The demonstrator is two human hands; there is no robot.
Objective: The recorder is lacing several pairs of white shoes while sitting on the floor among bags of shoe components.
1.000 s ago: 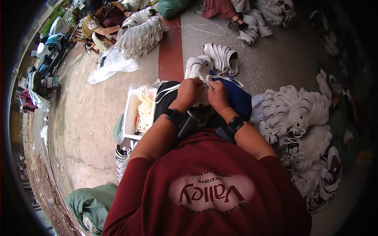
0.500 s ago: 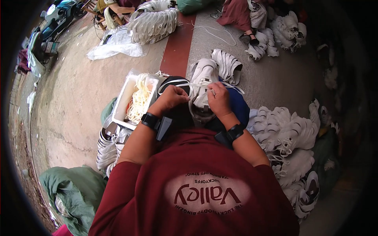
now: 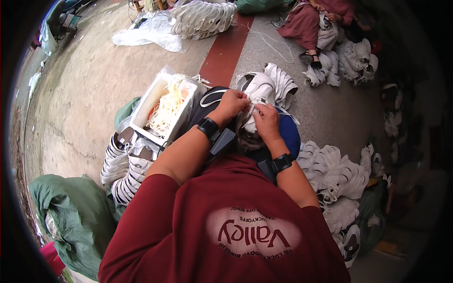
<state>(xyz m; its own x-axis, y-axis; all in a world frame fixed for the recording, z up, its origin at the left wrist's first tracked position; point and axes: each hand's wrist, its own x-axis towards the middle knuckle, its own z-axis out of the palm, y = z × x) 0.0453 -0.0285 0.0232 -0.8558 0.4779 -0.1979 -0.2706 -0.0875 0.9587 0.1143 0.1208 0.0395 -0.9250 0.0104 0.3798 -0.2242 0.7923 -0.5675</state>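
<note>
A white sneaker (image 3: 260, 86) rests on my lap, toe pointing away from me. Over its upper I pinch a white shoelace (image 3: 211, 97), which loops out to the left across dark cloth. My left hand (image 3: 231, 104) is closed, fingertips together on the lace at the shoe's middle. Just right of it and slightly nearer, my right hand (image 3: 267, 121) is also closed in a pinch on the lace. A lace end (image 3: 289, 114) trails out to the right. My fingers and hands cover part of the eyelets and the shoe's opening.
Left of my lap stands a white foam box (image 3: 141, 111) of loose cream laces (image 3: 168, 109). Nested shoe uppers (image 3: 285, 85) lie beyond the sneaker; more shoes (image 3: 330, 170) are heaped at right. A green sack (image 3: 75, 221) sits near left. Another person (image 3: 302, 28) sits at far right.
My hands were farther apart with the lace drawn out between them; now they are close together over the shoe. My left hand has moved right and forward. The whole view has shifted.
</note>
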